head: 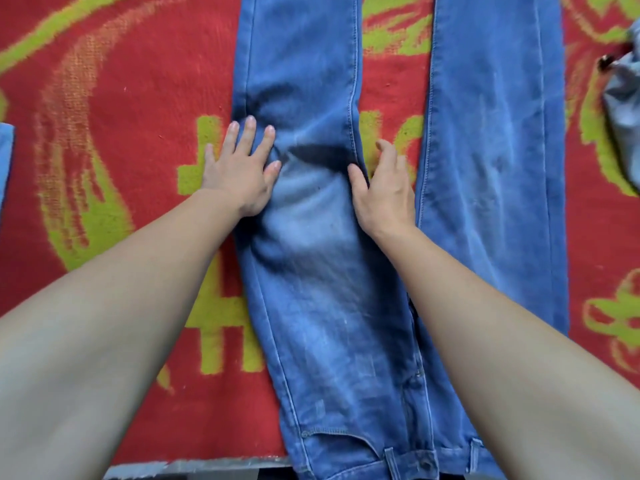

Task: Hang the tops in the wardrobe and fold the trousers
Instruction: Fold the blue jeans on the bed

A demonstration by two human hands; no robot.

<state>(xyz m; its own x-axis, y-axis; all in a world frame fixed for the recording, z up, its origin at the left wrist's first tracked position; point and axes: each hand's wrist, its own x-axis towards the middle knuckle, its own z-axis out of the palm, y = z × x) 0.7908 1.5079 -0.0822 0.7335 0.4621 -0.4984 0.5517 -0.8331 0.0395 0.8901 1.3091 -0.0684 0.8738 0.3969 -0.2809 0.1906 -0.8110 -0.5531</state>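
Blue denim jeans (311, 271) lie flat in front of me on a red blanket (114, 133) with yellow-green patterns. Their long axis runs near to far: the waistband (408, 462) is at the near edge and the two legs stretch away from me, out of the top of the view. The left leg angles slightly leftward from the waist, then runs straight. A strip of blanket shows between the two legs.

My left hand (239, 174) lies palm down on the outer left edge of the left leg, fingers straight and spread, partly on denim and partly on blanket. My right hand (384, 192) sits in the gap between the legs at that leg's inner seam, with the thumb touching the seam and the fingers loosely extended; it grips nothing.

A pale grey-blue cloth (623, 98) lies crumpled at the far right edge, just beside the right leg but apart from it. A denim piece (5, 161) pokes in at the left edge, well apart from the jeans.

The denim is mid-blue, faded to whitish patches along the thighs and knees, with pale stitching. A dark crease crosses the left leg between my hands.
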